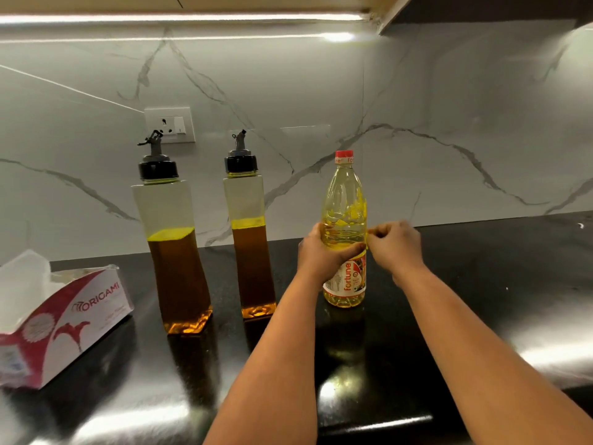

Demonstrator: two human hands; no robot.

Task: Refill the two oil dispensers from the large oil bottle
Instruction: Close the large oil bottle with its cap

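Observation:
The large oil bottle (345, 200) stands upright on the black counter (465, 284), holding pale yellow oil, with a red cap on and a "fortune" label. My left hand (322, 252) grips it round the middle from the left. My right hand (396, 244) is at the bottle's right side with its fingers curled; I cannot tell whether it pinches anything. Two tall clear dispensers stand to the left, each with a black pour-spout cap on. The left dispenser (176, 261) and the right dispenser (253, 252) are both a bit over half full of amber oil.
An opened red-and-white tissue box (64, 316) lies at the left of the counter. A marble wall with a socket plate (170, 123) runs behind everything. A cabinet underside with a light strip hangs above.

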